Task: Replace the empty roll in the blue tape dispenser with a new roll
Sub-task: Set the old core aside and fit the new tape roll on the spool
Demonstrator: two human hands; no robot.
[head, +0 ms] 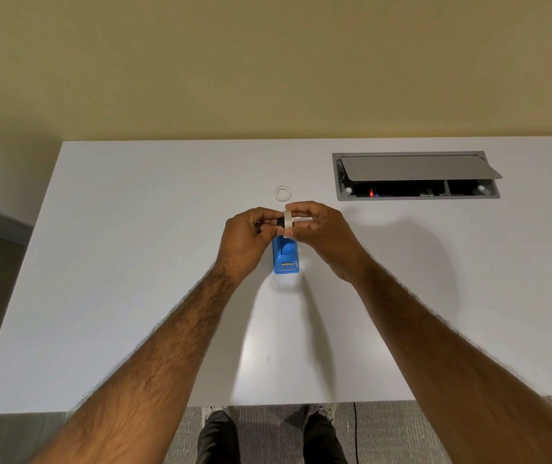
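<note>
The blue tape dispenser (286, 259) stands on the white table (134, 262), its cutter end toward me and its far end hidden under my hands. Just above it my right hand (318, 229) pinches a white tape roll (288, 222) held on edge. My left hand (248, 237) grips a small black hub (280, 222) pressed against the roll's left side. A second white ring, a tape roll or bare core (283, 193), lies flat on the table a little beyond my hands.
A recessed cable box (415, 177) with its grey lid half raised sits in the table at the back right. The yellow wall runs along the far edge. My feet show below the near edge.
</note>
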